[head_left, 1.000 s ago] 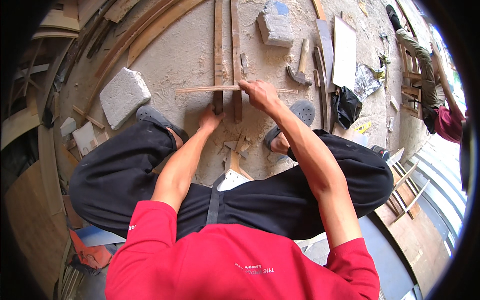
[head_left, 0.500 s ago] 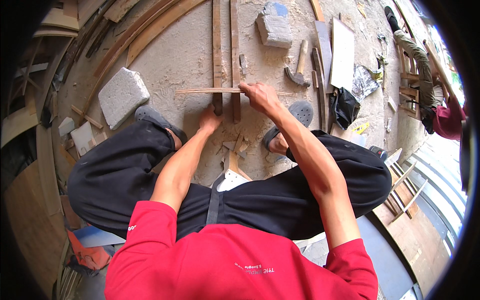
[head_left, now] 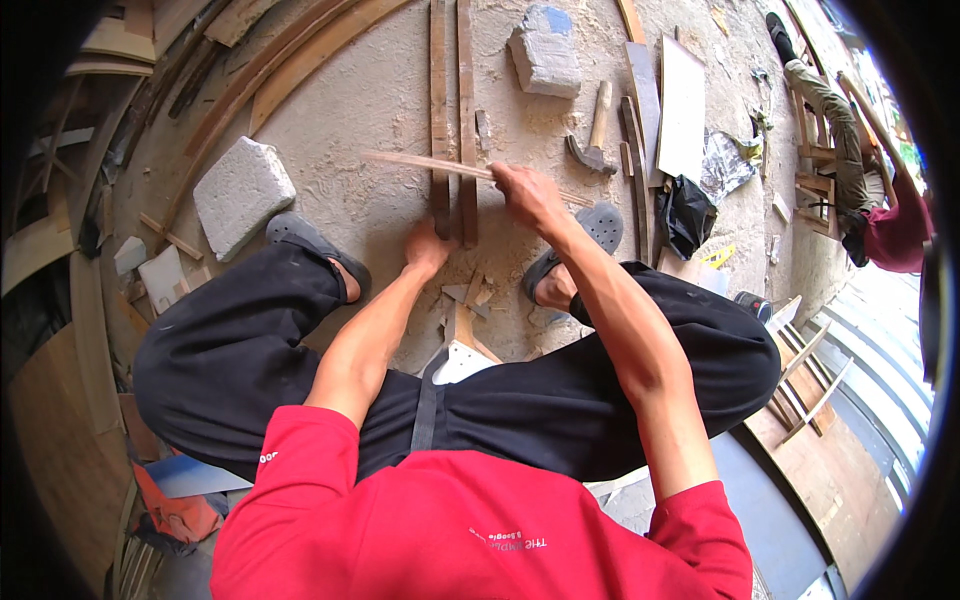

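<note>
Two long, narrow wooden strips run away from me over the floor, a left strip [head_left: 440, 110] and a right strip [head_left: 467, 100]. Their near ends lie close together. My left hand [head_left: 428, 247] is closed at the near end of the left strip, its fingers partly hidden. Across both strips, above them, slants a thin light wooden slat [head_left: 415, 161], slightly blurred. My right hand [head_left: 526, 196] grips this slat right of its middle, and its far right end sticks out past the fist.
A hammer [head_left: 596, 135] and a pale block [head_left: 545, 52] lie ahead to the right, with a white board [head_left: 681, 108] and a black plastic bag [head_left: 688, 217] beyond. Another white block [head_left: 243, 195] is by my left foot. Another person's leg [head_left: 832, 100] shows far right.
The left strip's near end has shifted right, toward the right strip, with my left hand. The slat has tilted, its left end swinging away from me; my right hand has moved slightly right.
</note>
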The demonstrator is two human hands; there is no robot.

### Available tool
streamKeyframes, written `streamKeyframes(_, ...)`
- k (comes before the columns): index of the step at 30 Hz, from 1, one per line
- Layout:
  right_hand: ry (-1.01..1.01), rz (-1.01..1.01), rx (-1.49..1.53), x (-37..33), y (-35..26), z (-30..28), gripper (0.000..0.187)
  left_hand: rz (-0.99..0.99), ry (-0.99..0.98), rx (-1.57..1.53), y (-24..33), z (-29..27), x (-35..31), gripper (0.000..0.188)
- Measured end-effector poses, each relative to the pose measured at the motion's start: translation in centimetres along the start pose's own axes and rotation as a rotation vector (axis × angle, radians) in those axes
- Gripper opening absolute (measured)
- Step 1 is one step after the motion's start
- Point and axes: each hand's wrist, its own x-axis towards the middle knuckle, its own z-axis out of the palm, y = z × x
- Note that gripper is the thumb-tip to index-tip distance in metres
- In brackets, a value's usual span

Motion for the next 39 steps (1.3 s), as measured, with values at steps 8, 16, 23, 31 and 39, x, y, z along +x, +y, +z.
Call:
streamKeyframes(8,0.034,0.121,0.004,-0.9,1.1,-1.8,0.014,0.041,-0.004,-0.062,0.5,0.4,0.1,0.048)
streamKeyframes(16,0.026,0.063,-0.033,-1.4,2.4,0.1,0.015,0.085,-0.023,-0.035,1.8,-0.7,0.8,0.046)
streamKeyframes(23,0.004,0.027,-0.040,-0.9,1.5,-1.0,0.016,0.063,-0.122,-0.066,0.2,-0.1,1.9,0.048)
streamKeyframes(31,-0.058,-0.119,-0.094,0.5,-0.1,-1.0,0.014,0.069,-0.020,-0.130,-1.8,1.5,1.8,0.052)
streamKeyframes(39,-0.024,-0.144,-0.078,1.0,-1.7,0.2,0.016,-0.085,-0.100,-0.120,-0.8,1.8,0.9,0.051)
